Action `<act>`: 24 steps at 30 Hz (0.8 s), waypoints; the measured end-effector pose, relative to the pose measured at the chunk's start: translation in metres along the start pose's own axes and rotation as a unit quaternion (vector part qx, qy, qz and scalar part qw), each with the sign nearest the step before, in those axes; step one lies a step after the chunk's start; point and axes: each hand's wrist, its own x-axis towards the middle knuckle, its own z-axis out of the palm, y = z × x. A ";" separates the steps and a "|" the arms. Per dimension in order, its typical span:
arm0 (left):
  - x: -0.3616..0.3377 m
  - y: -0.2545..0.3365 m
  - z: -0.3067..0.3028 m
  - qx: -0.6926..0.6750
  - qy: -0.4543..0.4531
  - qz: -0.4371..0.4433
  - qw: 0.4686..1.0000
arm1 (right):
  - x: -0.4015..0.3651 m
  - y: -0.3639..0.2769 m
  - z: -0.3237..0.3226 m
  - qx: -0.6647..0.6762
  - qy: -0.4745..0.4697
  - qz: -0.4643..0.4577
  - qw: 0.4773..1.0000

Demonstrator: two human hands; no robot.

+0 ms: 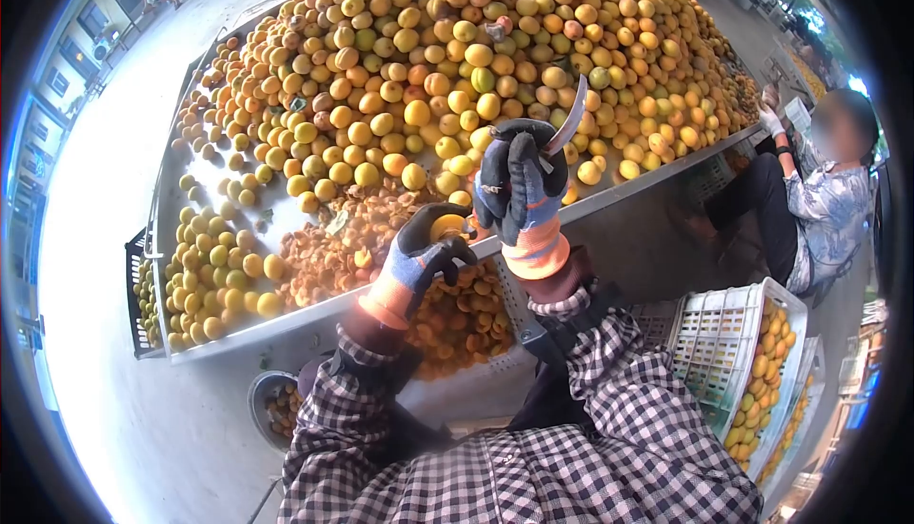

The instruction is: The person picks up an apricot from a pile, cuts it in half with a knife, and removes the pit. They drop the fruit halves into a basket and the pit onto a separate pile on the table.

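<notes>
My left hand (419,256), in a grey-blue glove with dark fingers and an orange cuff, is closed around an apricot (447,227) near the table's front edge. Just right of it and higher, my right hand (521,186) wears a matching glove and grips a knife. The knife's curved blade (572,117) points up and away; its handle is mostly hidden in the fist. Beyond both hands rises a large heap of yellow-orange apricots (428,77). Small orange-brown fruit scraps (333,243) lie left of my left hand.
The metal table (276,319) has a raised front edge. Below my hands, a crate holds orange fruit pieces (462,319). A bucket (271,410) stands on the floor at left. White crates (719,334) of apricots are at right, near a seated person (824,191) wearing gloves.
</notes>
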 end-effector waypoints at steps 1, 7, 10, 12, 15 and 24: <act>0.000 -0.002 0.002 -0.009 -0.007 -0.001 1.000 | 0.000 0.002 0.000 0.008 -0.011 -0.007 1.000; 0.003 -0.012 0.003 -0.002 -0.008 0.023 1.000 | -0.006 0.006 -0.003 -0.036 -0.038 -0.015 0.999; 0.005 -0.017 0.005 0.062 0.016 0.037 0.997 | -0.008 0.016 -0.006 -0.034 -0.046 -0.010 0.998; 0.008 -0.021 0.005 0.106 0.046 0.072 0.991 | -0.006 0.023 -0.008 -0.022 -0.045 -0.013 0.999; 0.009 -0.022 0.005 0.107 0.053 0.077 0.990 | -0.006 0.031 -0.007 -0.046 -0.002 -0.001 0.999; 0.011 -0.024 -0.002 0.286 0.067 0.204 0.934 | -0.003 0.031 -0.009 0.049 0.118 0.153 0.980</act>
